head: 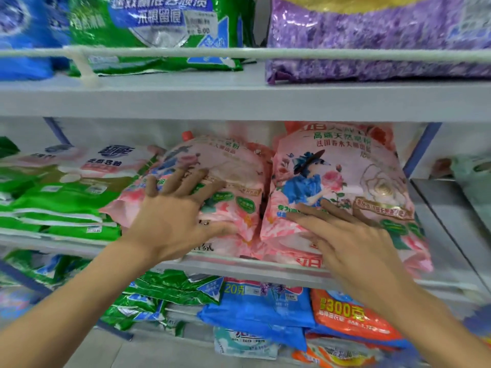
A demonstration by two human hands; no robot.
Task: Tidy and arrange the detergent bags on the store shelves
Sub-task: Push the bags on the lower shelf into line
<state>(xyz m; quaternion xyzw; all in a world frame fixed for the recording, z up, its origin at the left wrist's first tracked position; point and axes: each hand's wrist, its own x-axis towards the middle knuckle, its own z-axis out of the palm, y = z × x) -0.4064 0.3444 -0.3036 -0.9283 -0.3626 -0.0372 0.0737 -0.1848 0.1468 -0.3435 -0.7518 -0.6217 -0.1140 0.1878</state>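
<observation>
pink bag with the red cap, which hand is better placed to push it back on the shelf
Left. The left hand lies flat on the pink bag with the red cap, fingers spread. The right hand rests on the pink bag with the blue-dressed figure beside it and would have to cross over.

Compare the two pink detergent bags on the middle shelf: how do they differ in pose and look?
The left pink bag leans back and leftward; the right pink bag stands more upright. A red cap shows at the left pink bag's top corner; none is visible on the right pink bag. Shared: pink flower print, and a flat hand on each, left hand and right hand.
</observation>
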